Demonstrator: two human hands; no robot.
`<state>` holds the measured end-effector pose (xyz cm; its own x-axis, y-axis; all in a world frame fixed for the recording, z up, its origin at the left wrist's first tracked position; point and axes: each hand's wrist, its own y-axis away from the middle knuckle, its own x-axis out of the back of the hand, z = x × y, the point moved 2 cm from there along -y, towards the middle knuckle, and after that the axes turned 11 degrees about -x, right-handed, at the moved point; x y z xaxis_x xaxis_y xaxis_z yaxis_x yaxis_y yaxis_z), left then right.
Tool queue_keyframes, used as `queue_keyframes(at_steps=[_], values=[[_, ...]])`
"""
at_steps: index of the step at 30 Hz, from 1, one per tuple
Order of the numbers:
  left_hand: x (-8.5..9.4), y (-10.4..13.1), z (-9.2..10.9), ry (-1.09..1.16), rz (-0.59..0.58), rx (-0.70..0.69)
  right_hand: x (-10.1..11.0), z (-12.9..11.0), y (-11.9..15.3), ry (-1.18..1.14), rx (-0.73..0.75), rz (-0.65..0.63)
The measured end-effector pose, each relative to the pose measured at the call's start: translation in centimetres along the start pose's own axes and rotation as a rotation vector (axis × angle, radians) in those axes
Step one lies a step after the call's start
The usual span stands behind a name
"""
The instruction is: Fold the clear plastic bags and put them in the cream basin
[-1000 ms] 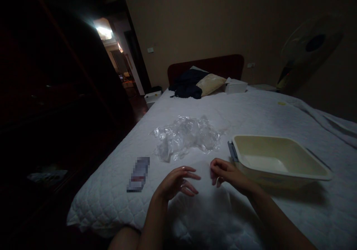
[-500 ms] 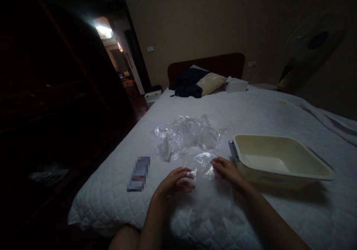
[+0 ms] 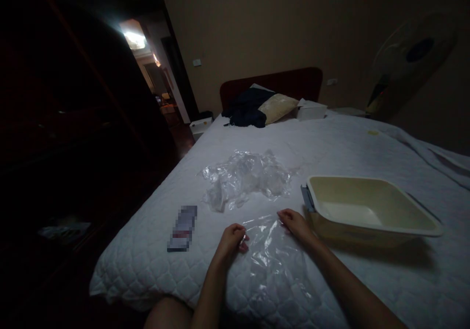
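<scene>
1 clear plastic film (image 3: 275, 258) is held by 2 hands over the near end of 1 white quilted bed (image 3: 147, 243), w/ its far edge drawn btwn them. Its far L corner is pinched by the L hand (image 3: 232, 241), fingers curled; its far R corner is pinched btwn thumb & fingertips of the R hand (image 3: 295, 223). 1 heap of crumpled clear plastic (image 3: 251, 177) is spread just beyond; no. of pcs can't be told. 1 cream bin (image 3: 360, 236) is set near the R forearm, 1 pixelated flat item (image 3: 182, 228) to the L. By 1 headboard (image 3: 293, 78), 1 dark cloth pile (image 3: 246, 106), 1 yellowish pillow (image 3: 278, 107) & 1 white box (image 3: 312, 112) are seen.
</scene>
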<state>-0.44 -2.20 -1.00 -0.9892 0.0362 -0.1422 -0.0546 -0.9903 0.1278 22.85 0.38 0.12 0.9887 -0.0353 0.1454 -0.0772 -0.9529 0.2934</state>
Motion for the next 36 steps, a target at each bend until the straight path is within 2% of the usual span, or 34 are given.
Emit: queue_keyframes(at_steps=[5,9,14,19,24,27,31,33,36], values=[[0.4,0.5,0.3,0.056,0.057,-0.038,0.4,0.1,0.6,-0.091,-0.057,-0.068],[0.2,0.7,0.1,-0.015,0.06,-0.079,0.7,-0.1,1.5,-0.031,-0.041,-0.094],[0.0,0.4,-0.6,-0.121,0.106,-0.122,0.9,0.5,1.9,0.023,-0.109,-0.169],[-0.1,0.4,-0.7,-0.218,0.169,-0.117,1.5,1.5,1.6,0.026,-0.029,-0.142],[-0.2,0.7,0.2,-0.243,0.166,-0.136,1.5,1.1,2.0,0.04,-0.04,-0.157],[-0.1,1.3,1.4,-0.483,0.2,-0.224,1.1,0.6,2.5,0.073,-0.058,-0.153],[-0.2,2.3,3.3,-0.841,0.291,-0.429,0.7,0.1,2.6,0.148,-0.044,-0.091],[-0.6,2.6,4.1,-0.887,0.266,-0.532,0.5,-0.4,2.3,0.214,-0.038,-0.055],[-1.4,2.6,4.7,-0.872,0.136,-0.665,0.4,-1.7,1.3,0.325,0.057,0.029]])
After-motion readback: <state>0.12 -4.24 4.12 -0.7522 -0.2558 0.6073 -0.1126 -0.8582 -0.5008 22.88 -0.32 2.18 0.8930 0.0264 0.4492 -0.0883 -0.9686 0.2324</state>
